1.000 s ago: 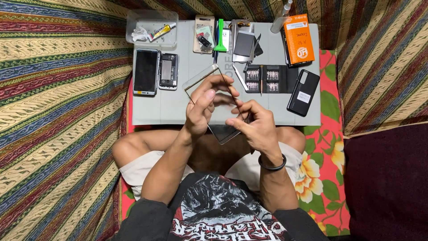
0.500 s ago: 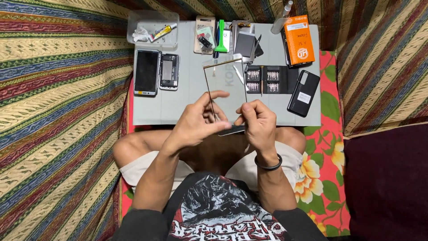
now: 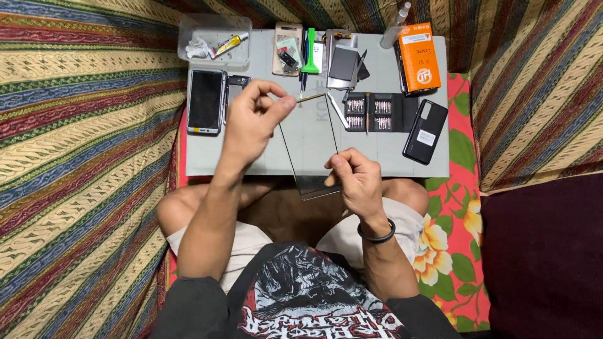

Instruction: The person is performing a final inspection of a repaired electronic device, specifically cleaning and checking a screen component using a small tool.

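Held by its edges above the grey work board (image 3: 389, 157), thin clear rectangular glass screen panel (image 3: 309, 141) — light, stiff, brittle, slippery. Left hand (image 3: 251, 122) pinches the far corner; right hand (image 3: 355, 182) pinches the near edge — edge-only grip seems safest.

My low grey table (image 3: 389, 157) sits over my lap. On it lie a clear plastic tub (image 3: 215, 39) at the far left corner, a black-screened phone (image 3: 206, 101) below it, a green plastic scraper (image 3: 310, 51), an orange cardboard box (image 3: 419, 56), an open black case of screwdriver bits (image 3: 370, 112), and a black phone, back up (image 3: 425, 132).
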